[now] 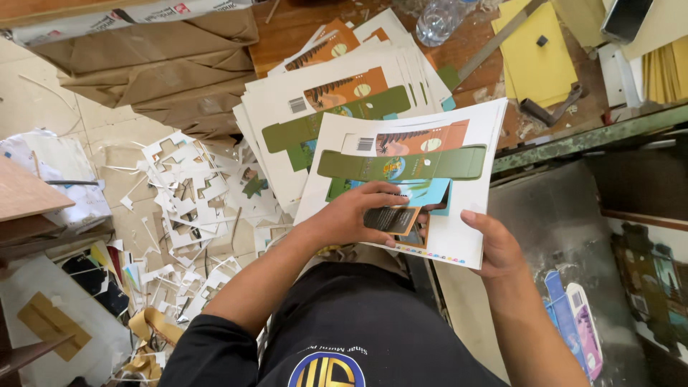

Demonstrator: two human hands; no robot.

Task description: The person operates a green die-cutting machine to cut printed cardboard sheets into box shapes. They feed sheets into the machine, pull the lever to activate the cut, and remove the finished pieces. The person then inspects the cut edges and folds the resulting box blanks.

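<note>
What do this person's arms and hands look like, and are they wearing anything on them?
Both hands, the left hand and the right hand, are bare: no gloves, rings, watch or bands show. The forearms are uncovered too. A short black sleeve of a black T-shirt with a round yellow and blue chest emblem covers the left upper arm.

Left hand [358,213] presses a printed sheet stack [459,236]; right hand [494,247] grips its edge.

sheets [430,154] on table [287,32], scraps [190,193] perhaps left
</note>
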